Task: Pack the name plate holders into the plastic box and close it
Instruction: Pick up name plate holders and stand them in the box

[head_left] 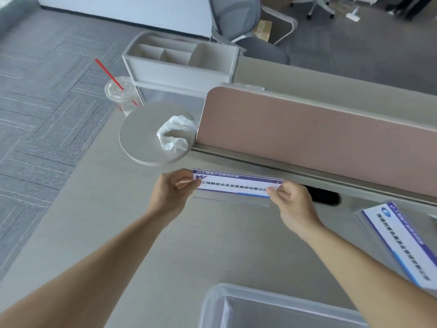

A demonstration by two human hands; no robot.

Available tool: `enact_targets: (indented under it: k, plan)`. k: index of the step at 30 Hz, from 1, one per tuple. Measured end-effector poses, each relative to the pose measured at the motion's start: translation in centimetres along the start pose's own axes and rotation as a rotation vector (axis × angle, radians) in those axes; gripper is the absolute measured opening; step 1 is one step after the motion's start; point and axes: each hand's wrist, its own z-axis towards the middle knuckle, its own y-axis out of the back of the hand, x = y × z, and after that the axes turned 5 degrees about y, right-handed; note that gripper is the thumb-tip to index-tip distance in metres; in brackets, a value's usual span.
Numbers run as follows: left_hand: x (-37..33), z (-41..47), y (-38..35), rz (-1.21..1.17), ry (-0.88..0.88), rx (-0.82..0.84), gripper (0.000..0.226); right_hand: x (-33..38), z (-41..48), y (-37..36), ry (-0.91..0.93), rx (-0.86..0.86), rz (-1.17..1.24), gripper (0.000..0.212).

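A clear name plate holder [234,185] with a white and purple card stands on the desk in front of the pink divider. My left hand [172,192] pinches its left end and my right hand [290,202] pinches its right end. A second name plate holder [399,242] lies on the desk at the right, partly hidden by my right forearm. The clear plastic box [238,297] sits open at the bottom edge of the view, below my arms; its inside is only partly visible.
A pink divider panel [319,143] runs behind the holder. A round shelf [139,138] with a crumpled tissue [175,134] juts out at the left. A plastic cup with a red straw [120,93], a white organiser [179,60] and an office chair [248,31] stand beyond. A black cable slot [325,196] lies behind my right hand.
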Motion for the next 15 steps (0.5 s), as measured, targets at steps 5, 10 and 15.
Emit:
enact_targets:
  k: [5, 10, 15]
  plan:
    - [-6.4, -4.6, 2.3, -0.024, -0.121, 0.014, 0.032, 6.2, -3.1, 4.7, 0.063, -0.028, 0.009, 0.033]
    - [-12.5, -10.0, 3.9, 0.029, -0.308, 0.004, 0.034, 11.4, -8.1, 9.6, 0.145, -0.045, 0.033, 0.039]
    - [-16.0, -15.1, 3.7, 0.157, -0.415, -0.03, 0.039, 13.2, -13.0, 13.4, 0.222, -0.061, 0.121, 0.047]
